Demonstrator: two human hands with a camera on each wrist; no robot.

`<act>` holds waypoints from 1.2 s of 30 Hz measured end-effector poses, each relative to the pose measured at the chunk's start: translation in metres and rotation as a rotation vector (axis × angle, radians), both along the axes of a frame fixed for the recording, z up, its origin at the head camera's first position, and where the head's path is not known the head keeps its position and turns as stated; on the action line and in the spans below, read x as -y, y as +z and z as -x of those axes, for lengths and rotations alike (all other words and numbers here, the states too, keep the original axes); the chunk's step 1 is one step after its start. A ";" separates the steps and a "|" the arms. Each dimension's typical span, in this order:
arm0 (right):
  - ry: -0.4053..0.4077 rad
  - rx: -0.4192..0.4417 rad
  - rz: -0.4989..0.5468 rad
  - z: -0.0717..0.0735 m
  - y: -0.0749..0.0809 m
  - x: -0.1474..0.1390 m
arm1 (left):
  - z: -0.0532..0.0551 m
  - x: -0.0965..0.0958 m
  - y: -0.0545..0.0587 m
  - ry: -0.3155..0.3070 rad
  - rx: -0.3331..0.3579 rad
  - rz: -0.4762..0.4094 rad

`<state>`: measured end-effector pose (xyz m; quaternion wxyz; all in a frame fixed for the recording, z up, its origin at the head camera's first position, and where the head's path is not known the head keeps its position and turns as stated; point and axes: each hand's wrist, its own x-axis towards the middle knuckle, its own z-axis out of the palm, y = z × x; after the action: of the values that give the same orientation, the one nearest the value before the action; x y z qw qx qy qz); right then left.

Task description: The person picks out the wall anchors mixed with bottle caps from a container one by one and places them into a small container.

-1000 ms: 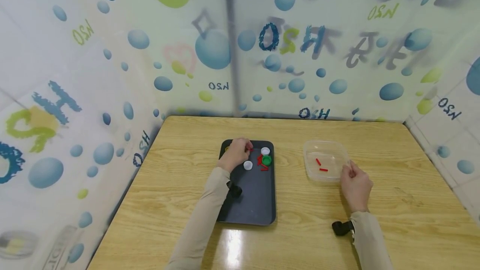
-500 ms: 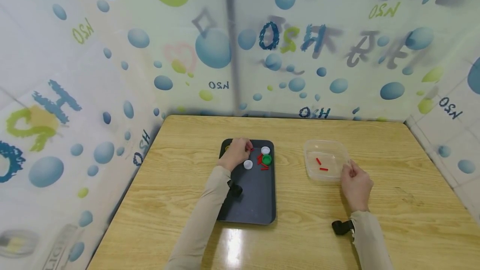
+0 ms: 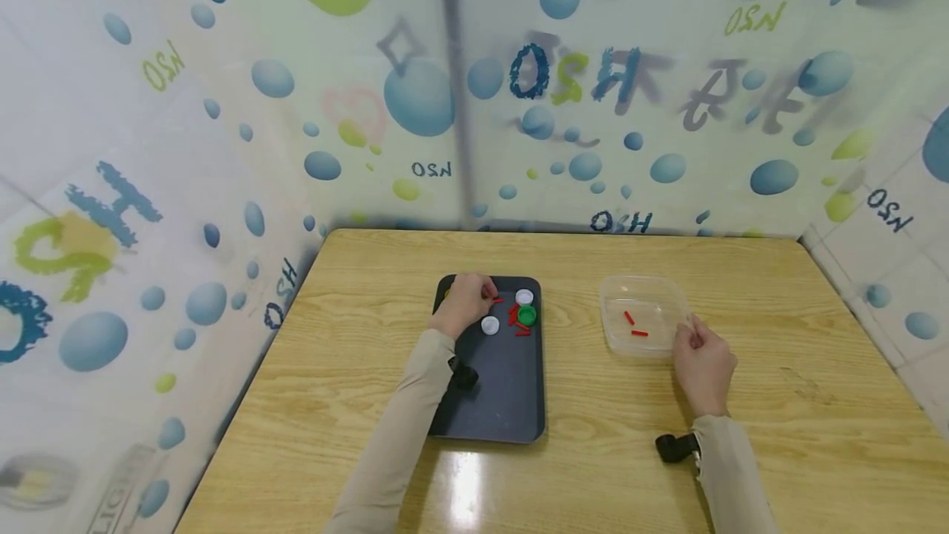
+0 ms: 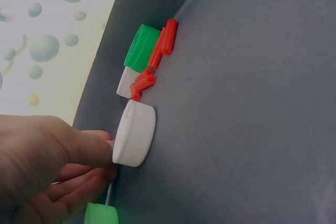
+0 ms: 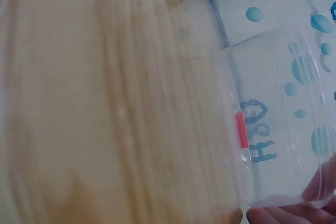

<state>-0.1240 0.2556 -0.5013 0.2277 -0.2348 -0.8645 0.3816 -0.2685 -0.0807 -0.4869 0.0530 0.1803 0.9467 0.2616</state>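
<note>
My left hand is at the far left of the dark tray, its thumb and fingers bent beside a small red stick. In the left wrist view a white bottle cap covers the fingertips, so I cannot tell whether they pinch anything. My right hand pinches the right rim of a clear plastic container, which stands on the table. Two red sticks lie inside it. Near the tray's right side are a green cap, another white cap and several red sticks.
The wooden table carries the tray at centre left and the container to its right. A green cap lies below the left fingers in the left wrist view. A bubble-patterned wall covering borders the table's far edge.
The left fingertips have shifted very slightly left, and more of the red stick beside them shows. My right hand keeps its hold on the container, with both red sticks inside unmoved.
</note>
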 end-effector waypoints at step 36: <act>0.006 0.040 0.032 0.000 0.001 -0.001 | -0.005 -0.013 0.034 -0.112 0.033 -0.167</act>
<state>-0.1237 0.2565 -0.5001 0.2053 -0.2435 -0.8635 0.3912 -0.2638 -0.0678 -0.4534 0.0677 0.2325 0.9091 0.3391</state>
